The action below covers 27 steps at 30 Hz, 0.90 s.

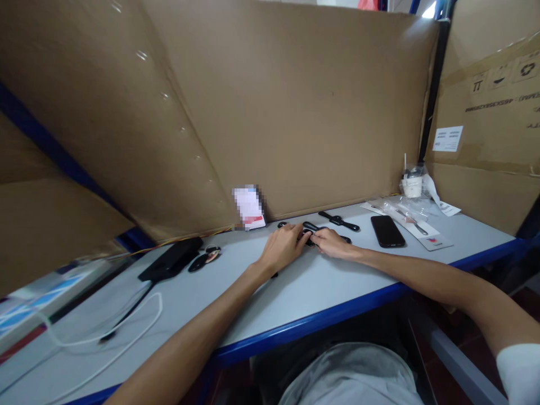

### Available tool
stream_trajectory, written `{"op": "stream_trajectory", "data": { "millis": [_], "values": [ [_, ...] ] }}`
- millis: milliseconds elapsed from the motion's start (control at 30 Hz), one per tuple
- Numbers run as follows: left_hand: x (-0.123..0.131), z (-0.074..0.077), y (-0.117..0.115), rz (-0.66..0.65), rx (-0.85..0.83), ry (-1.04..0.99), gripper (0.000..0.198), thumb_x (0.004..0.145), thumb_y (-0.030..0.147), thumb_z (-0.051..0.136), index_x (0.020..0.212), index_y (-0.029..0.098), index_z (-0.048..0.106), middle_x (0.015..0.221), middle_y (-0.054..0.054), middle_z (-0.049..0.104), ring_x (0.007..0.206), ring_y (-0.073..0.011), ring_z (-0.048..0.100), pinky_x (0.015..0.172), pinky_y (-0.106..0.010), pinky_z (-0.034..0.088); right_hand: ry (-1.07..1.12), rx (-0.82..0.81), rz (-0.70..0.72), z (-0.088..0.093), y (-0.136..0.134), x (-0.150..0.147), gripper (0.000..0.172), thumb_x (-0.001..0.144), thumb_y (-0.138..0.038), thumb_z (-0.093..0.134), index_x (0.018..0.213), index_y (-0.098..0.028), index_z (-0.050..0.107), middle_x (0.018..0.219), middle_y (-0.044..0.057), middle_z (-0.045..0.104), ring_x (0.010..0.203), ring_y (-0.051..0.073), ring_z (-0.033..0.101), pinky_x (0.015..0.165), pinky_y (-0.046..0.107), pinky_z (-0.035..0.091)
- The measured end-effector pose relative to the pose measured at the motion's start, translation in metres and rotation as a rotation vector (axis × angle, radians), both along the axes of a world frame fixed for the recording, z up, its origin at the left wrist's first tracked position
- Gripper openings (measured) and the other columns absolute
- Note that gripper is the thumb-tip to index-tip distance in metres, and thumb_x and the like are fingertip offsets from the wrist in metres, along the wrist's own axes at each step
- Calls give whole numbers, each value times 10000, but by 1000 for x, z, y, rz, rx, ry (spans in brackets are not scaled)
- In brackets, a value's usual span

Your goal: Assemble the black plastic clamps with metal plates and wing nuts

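Both hands meet over small black parts on the grey table (261, 304). My left hand (283, 245) is closed, its thumb and fingers on a small black piece (309, 238) whose shape is mostly hidden. From the right, my right hand (331, 243) pinches at the same piece, fingers pressed together. A black strap-like part (312, 226) shows just behind the fingertips. Behind my right hand lies a black watch-like item with straps (340, 220). Another small dark thing (282, 224) sits behind my left hand.
A black phone (387, 231) lies to the right, beside a white card strip (430, 236) and clear plastic wrap. Farther back stands a bagged cup (412, 184). On the left are a black box (172, 260), sunglasses (205, 259) and white cables (143, 332). Cardboard walls (316, 112) enclose the table.
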<state>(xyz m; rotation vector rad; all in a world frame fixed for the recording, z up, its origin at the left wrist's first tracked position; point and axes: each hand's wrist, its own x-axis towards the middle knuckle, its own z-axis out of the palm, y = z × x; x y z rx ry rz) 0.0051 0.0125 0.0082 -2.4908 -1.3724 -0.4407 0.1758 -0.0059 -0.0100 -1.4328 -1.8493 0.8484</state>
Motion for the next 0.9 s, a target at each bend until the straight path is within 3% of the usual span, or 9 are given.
{"op": "stream_trajectory", "data": {
  "millis": [233, 600, 733, 900],
  "values": [
    [0, -4, 1, -81, -3, -17, 187, 1009, 298, 415, 1054, 202, 569, 1009, -100, 701, 886, -236, 675, 665, -302, 413, 38, -9, -16, 0, 0, 0, 328, 1014, -217, 478, 691, -171, 519, 570, -12, 516, 546, 119, 490, 567, 224, 340],
    [-1, -7, 3, -133, 23, -6, 157, 990, 242, 416, 1034, 195, 559, 1017, -113, 678, 889, -248, 646, 676, -328, 424, 20, -12, 4, -1, 1, 0, 350, 1003, -214, 469, 655, -182, 484, 554, -18, 505, 530, 117, 484, 553, 228, 331],
    [0, -4, 3, -216, 97, 53, 190, 986, 195, 393, 1004, 184, 582, 976, -129, 651, 942, -273, 605, 761, -371, 453, 14, -1, -1, -3, 5, 0, 351, 998, -219, 468, 649, -182, 487, 530, -25, 492, 520, 116, 479, 533, 225, 322],
    [-7, 5, 5, -303, 190, 68, 256, 999, 315, 450, 1156, 181, 602, 1147, -166, 652, 1102, -310, 575, 925, -440, 437, -28, -47, 94, 7, 9, 11, 386, 1005, -307, 495, 639, -186, 473, 495, -37, 473, 460, 101, 436, 466, 222, 281]
  ]
}}
